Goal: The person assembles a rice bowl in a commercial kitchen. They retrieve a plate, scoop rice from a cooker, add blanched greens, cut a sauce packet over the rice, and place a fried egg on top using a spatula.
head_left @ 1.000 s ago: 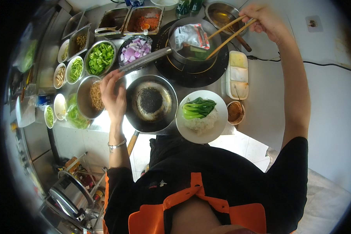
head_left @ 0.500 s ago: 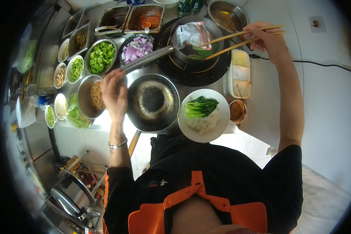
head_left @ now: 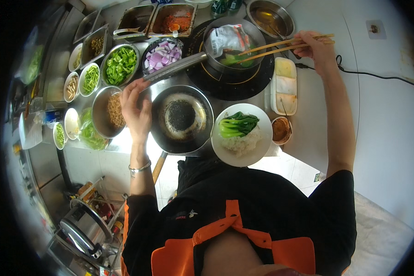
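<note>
My left hand (head_left: 137, 109) is closed round the end of the long metal handle of a saucepan (head_left: 257, 42). The saucepan sits on a round black cooktop (head_left: 237, 89). My right hand (head_left: 316, 51) grips a pair of wooden chopsticks (head_left: 287, 42), their tips reaching down into the saucepan at some green leaves (head_left: 237, 59). A silver and white sealed pouch (head_left: 225, 39) also lies in the saucepan. Closer to me is a white plate (head_left: 234, 159) with white rice (head_left: 244, 145) and cooked leafy greens (head_left: 234, 126). Left of the plate stands a dark frying pan (head_left: 202, 142).
A bowl of chopped purple onion (head_left: 162, 56), a bowl of cut green peppers (head_left: 120, 66) and several smaller bowls fill the left. Behind are metal trays (head_left: 172, 20) and a pan of oil (head_left: 269, 18). A three-part seasoning box (head_left: 286, 87) and black cable (head_left: 382, 76) lie right.
The chopsticks have shifted slightly left and down in the saucepan, drawing closer together, and the green leaves beneath them have moved. My left hand stays on the handle.
</note>
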A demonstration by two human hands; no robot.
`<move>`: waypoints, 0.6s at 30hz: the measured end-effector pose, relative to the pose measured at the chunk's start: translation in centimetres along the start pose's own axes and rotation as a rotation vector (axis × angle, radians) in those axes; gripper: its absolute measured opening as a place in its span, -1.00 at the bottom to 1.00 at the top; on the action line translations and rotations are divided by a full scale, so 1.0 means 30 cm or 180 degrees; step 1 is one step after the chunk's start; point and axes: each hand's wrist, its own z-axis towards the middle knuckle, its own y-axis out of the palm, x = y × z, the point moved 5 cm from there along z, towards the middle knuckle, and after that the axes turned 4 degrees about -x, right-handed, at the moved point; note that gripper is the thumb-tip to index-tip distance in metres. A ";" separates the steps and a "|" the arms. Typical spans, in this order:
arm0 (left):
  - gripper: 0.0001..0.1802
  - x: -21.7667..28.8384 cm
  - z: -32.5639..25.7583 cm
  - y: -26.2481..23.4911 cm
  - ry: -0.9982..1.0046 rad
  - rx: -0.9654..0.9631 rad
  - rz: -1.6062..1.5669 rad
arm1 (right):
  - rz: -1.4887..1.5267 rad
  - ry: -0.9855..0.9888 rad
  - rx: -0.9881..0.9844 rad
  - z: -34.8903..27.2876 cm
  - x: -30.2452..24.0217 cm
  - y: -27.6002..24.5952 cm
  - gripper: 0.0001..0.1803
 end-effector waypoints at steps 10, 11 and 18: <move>-0.68 -0.003 -0.001 0.013 0.0051 0.0012 0.0155 | 0.1067 0.0248 0.0120 -0.007 0.196 -0.014 -0.79; -0.68 -0.003 -0.002 0.014 0.0044 0.0041 0.0154 | 0.1240 0.0396 0.0218 -0.007 0.235 -0.013 -0.80; -0.64 0.007 -0.006 0.019 0.0094 0.0065 0.0361 | 0.2184 0.0308 0.0771 -0.059 0.407 0.047 -0.80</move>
